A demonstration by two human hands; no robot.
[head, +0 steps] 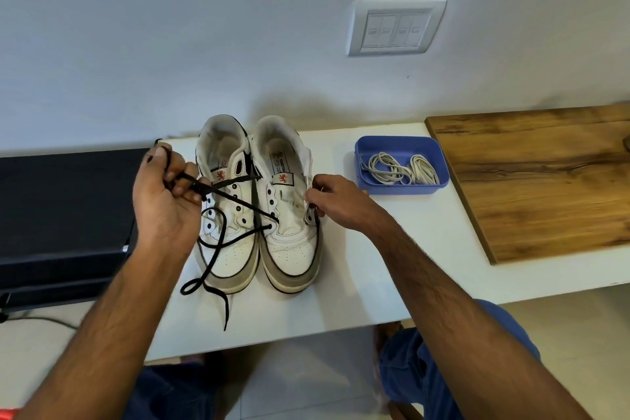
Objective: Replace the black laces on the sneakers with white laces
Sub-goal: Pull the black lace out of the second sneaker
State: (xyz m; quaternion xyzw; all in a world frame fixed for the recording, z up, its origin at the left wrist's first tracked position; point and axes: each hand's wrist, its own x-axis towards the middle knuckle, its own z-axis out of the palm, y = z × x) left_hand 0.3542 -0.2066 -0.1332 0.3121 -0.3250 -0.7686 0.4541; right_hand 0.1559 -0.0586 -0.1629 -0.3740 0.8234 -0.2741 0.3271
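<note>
A white table [375, 266] stands against a pale wall (switch plate [395, 27] above). The sneakers [259, 208] sit mid-table, open surface toward its front edge. The left hand [163, 201] pinches the black lace [218, 249]; the right hand [337, 201] pinches the right sneaker's eyelet edge. White laces [402, 169] lie in a blue tray [361, 160].

Single view: head-worn wide-angle camera, facing forward and steeply down from above the near edge of the white rectangular surface [392, 269]. Close range; forearms enter from the bottom. Pale grey painted wall [204, 27] fills the upper half.
</note>
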